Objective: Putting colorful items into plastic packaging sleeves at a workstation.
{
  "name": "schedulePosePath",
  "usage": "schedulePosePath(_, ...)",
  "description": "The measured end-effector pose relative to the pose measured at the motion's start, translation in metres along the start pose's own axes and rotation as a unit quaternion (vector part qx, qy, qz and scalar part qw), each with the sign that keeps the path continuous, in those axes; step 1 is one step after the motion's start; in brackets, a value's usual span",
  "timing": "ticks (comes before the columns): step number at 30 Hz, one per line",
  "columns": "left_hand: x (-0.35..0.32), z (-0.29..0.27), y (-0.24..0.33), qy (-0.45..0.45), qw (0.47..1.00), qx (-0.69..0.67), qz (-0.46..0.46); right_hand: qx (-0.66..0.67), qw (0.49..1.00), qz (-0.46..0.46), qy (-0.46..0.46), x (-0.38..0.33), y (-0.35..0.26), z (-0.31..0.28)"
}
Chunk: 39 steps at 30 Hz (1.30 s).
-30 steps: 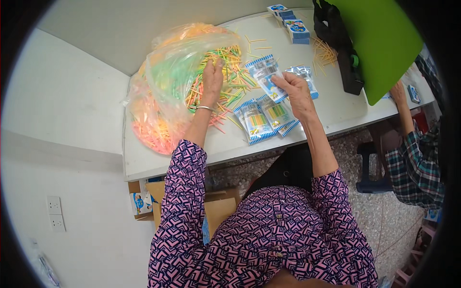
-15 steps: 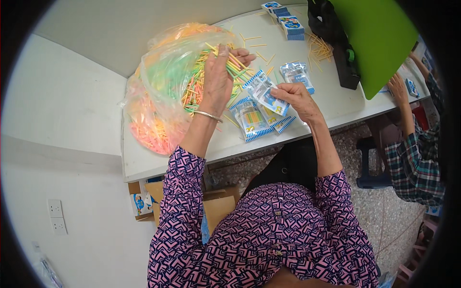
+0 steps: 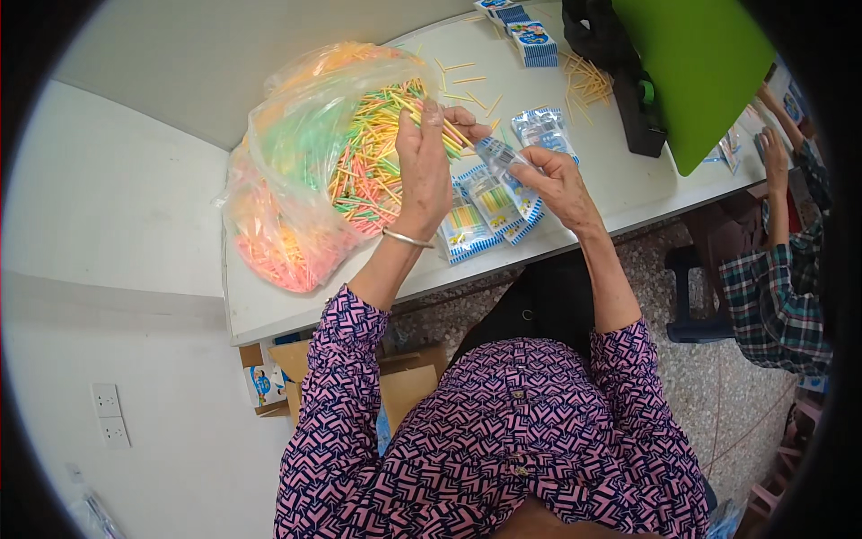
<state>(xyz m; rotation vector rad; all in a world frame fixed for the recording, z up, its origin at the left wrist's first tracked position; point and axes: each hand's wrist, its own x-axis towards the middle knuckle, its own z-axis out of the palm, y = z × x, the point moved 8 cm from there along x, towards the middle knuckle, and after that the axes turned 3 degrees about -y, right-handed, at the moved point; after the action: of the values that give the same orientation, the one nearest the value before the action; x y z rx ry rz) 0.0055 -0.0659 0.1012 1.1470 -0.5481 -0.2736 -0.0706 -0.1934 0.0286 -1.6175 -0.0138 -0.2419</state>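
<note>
My left hand [image 3: 426, 162], with a metal bangle at its wrist, is closed around a few thin coloured sticks [image 3: 453, 138]. Their ends point at the mouth of a small clear-and-blue packet [image 3: 496, 154]; whether any are inside I cannot tell. My right hand [image 3: 558, 187] pinches that packet between thumb and fingers. Below it on the table lie several overlapping packets [image 3: 467, 225] with coloured sticks showing through. Another packet [image 3: 542, 130] lies just beyond my right hand. Left of my left hand, a large clear plastic bag [image 3: 292, 135] spills open over a heap of pink, yellow and green sticks [image 3: 370, 153].
Loose yellow sticks [image 3: 588, 79] lie farther back on the white table [image 3: 337, 301]. Stacked blue-and-white packs [image 3: 536, 45] stand at the back. A black tape dispenser [image 3: 642, 117] sits beside a green panel [image 3: 705, 81]. Beyond it, another person's hand [image 3: 774, 157] rests at the table.
My left hand has moved right, away from the heap, bringing sticks up to the packet. My right hand has tilted the packet toward them.
</note>
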Motion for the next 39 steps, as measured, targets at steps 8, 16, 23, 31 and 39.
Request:
schedulePosePath(8,-0.004,-0.002,0.012,0.004,0.999,0.022,0.040,0.012,0.998,0.003,-0.056,-0.005,0.002,0.002)
schedulePosePath(16,-0.007,0.011,0.009,-0.035,0.999,-0.003,0.001,0.025,0.994,-0.008,-0.105,-0.010,0.001,0.007)
schedulePosePath(23,-0.009,0.017,-0.002,-0.119,0.991,0.049,-0.020,0.084,0.991,0.030,-0.101,-0.015,0.012,0.002)
schedulePosePath(31,-0.017,0.037,-0.007,-0.199,0.976,0.063,-0.061,0.053,0.986,0.019,-0.156,-0.016,0.012,0.011)
schedulePosePath(39,-0.021,0.034,-0.011,-0.139,0.990,0.026,-0.026,0.105,0.986,0.024,-0.124,-0.020,0.015,0.010)
